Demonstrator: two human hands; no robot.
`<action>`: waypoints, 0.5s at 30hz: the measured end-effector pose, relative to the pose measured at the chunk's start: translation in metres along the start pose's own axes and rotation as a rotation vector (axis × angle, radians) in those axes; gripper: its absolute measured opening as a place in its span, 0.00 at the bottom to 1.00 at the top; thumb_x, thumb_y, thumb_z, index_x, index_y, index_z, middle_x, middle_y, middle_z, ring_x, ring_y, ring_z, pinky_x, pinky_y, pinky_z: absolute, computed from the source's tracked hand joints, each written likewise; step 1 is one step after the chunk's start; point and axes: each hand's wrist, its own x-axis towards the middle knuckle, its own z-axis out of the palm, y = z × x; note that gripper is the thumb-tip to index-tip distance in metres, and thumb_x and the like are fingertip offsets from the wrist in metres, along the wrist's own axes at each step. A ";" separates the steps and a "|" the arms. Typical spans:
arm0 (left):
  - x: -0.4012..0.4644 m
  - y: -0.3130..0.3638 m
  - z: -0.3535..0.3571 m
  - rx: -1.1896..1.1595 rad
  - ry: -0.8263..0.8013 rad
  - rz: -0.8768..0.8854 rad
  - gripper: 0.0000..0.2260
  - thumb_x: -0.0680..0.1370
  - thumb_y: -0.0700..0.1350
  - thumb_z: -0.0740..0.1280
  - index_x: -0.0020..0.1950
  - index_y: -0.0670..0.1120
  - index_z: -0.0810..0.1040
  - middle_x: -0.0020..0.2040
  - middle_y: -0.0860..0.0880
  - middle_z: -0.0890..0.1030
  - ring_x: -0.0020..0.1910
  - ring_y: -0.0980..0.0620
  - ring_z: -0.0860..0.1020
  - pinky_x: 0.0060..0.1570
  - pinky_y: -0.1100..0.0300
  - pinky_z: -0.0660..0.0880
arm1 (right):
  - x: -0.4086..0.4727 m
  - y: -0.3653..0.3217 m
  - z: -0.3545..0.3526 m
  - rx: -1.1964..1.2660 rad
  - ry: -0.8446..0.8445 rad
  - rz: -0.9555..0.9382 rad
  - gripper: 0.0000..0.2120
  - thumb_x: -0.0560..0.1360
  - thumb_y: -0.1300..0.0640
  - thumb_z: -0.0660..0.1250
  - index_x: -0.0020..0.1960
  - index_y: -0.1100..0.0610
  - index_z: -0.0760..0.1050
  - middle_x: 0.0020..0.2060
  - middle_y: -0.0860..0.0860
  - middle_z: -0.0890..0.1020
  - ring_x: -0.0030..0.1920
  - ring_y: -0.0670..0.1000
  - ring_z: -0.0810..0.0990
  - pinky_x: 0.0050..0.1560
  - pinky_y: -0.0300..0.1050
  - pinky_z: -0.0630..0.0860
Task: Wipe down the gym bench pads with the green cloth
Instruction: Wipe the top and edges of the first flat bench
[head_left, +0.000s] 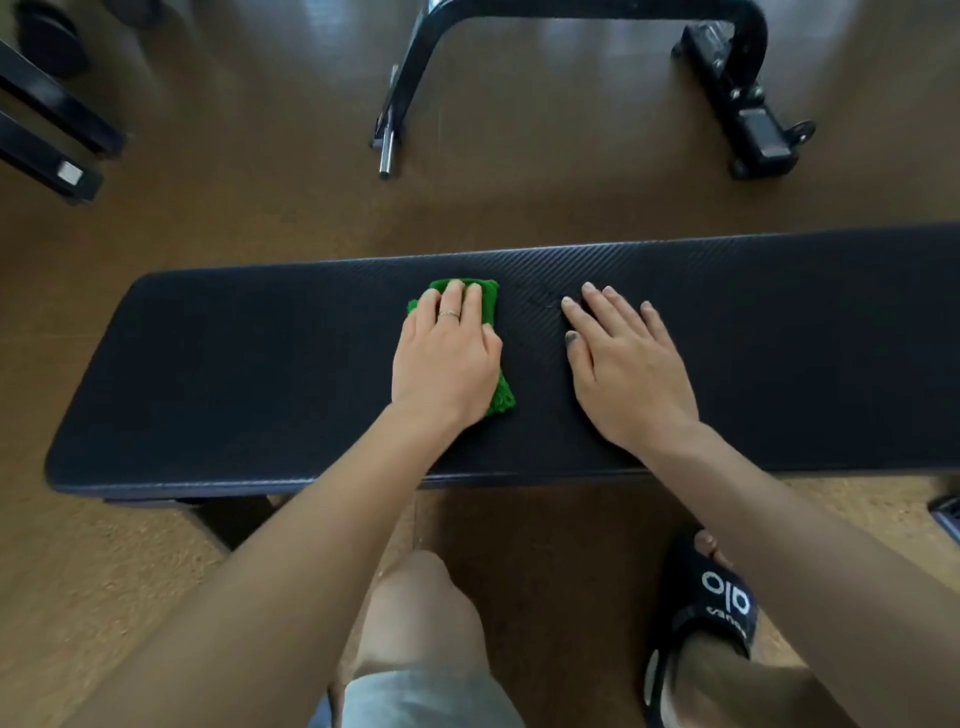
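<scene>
Surroundings first: brown, speckled floor (260, 218) all round. Beyond the bench, a black tubular steel machine frame (571, 15) stands well apart from the pad, with a short chrome peg (386, 156) at its left foot and a black bracket block (748, 114) at its right. Two black square-section rails (52, 140) sit on the floor at far left. On your side: your bare knee (421, 608) in grey shorts, and your right foot in a black slide sandal with white lettering (711, 613), just below the pad's near edge. Nothing lies on the pad between or beside your hands.

The long black textured bench pad (234, 364) runs left to right across the view.

Your left hand (447, 358) lies palm down with straight fingers, pressing the folded green cloth (501, 397) flat onto the pad, left of centre. Cloth shows past the fingertips and at the wrist side.

Your right hand (623, 364) lies flat on bare pad, fingers straight and slightly spread, holding nothing, near the cloth but apart from it.
</scene>
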 end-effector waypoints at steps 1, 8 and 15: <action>0.017 0.003 0.001 -0.030 -0.002 -0.001 0.25 0.87 0.51 0.47 0.84 0.46 0.55 0.84 0.47 0.56 0.82 0.44 0.53 0.81 0.48 0.50 | 0.002 0.000 0.001 0.004 0.010 0.005 0.25 0.86 0.46 0.45 0.82 0.48 0.57 0.82 0.48 0.57 0.82 0.48 0.52 0.82 0.54 0.48; 0.018 0.008 0.004 -0.054 -0.036 0.044 0.26 0.86 0.52 0.44 0.85 0.47 0.52 0.85 0.48 0.54 0.83 0.46 0.50 0.82 0.48 0.49 | -0.002 0.002 0.004 -0.021 -0.001 -0.002 0.27 0.85 0.44 0.41 0.83 0.48 0.54 0.82 0.49 0.55 0.82 0.49 0.50 0.82 0.54 0.47; -0.008 -0.017 0.003 0.013 -0.080 0.112 0.27 0.85 0.54 0.42 0.85 0.50 0.52 0.84 0.51 0.54 0.83 0.49 0.51 0.82 0.51 0.48 | 0.004 -0.001 0.002 -0.029 -0.004 -0.001 0.29 0.84 0.44 0.40 0.83 0.48 0.55 0.82 0.49 0.56 0.82 0.49 0.50 0.82 0.54 0.48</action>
